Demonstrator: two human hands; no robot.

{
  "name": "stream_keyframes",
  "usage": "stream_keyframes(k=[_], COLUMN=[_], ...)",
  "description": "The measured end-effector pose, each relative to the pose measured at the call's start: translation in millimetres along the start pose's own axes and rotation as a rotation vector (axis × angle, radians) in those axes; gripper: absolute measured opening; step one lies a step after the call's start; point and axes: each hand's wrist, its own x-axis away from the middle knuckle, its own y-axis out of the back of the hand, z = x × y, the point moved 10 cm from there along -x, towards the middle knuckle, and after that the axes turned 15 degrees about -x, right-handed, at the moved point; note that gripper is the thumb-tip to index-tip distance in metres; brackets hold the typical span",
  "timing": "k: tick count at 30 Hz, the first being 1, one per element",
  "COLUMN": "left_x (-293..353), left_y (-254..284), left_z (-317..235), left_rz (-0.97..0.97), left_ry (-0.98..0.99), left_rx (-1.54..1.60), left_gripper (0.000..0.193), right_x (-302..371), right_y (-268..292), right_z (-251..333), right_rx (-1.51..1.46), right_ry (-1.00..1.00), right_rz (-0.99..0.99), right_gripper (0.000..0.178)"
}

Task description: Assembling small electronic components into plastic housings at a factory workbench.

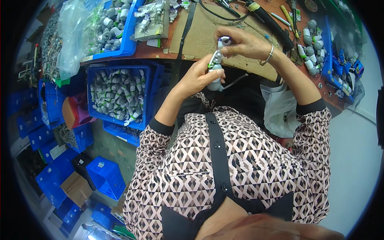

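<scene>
In front of my chest, over the table's near edge, my left hand (195, 79) is closed round a small grey-and-white plastic figure-like piece (215, 85) with green trim. A thin grey strand (236, 81) sticks out from its lower end. My right hand (245, 43), wearing a bracelet, pinches a white part with a purple edge (221, 42) at the top of the piece. The two parts meet between my fingers; whether they are joined cannot be made out. Small dark spots show on the side of the piece.
A sheet of cardboard (168, 45) covers the worktable, with a black-handled tool (272, 26) and small screws on it. Blue bins (91, 89) of similar grey-and-white pieces stand at left. More pieces (312, 56) lie at right, above a clear plastic bag (276, 110).
</scene>
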Motion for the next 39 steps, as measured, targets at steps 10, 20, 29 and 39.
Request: stream_keyframes(k=[10, 20, 29, 39], left_x=[0, -1, -7, -7], left_y=[8, 11, 0, 2], left_z=[-1, -2, 5, 6], left_rz=[-0.123, -0.258, -0.051, -0.068], left_ry=[-0.012, -0.092, -0.049, -0.067], left_rx=[-0.36, -0.716, 0.295, 0.337], left_gripper=[0.039, 0.037, 0.035, 0.036], right_x=[6, 5, -2, 8], right_y=[0, 8, 3, -11], right_z=[-16, -44, -29, -39], right_rx=[0.094, 0.134, -0.281, -0.488], right_ry=[-0.035, -0.051, -0.079, -0.148], right_rz=[-0.113, -0.304, -0.151, -0.167], right_gripper=[0.027, 0.026, 0.038, 0.023])
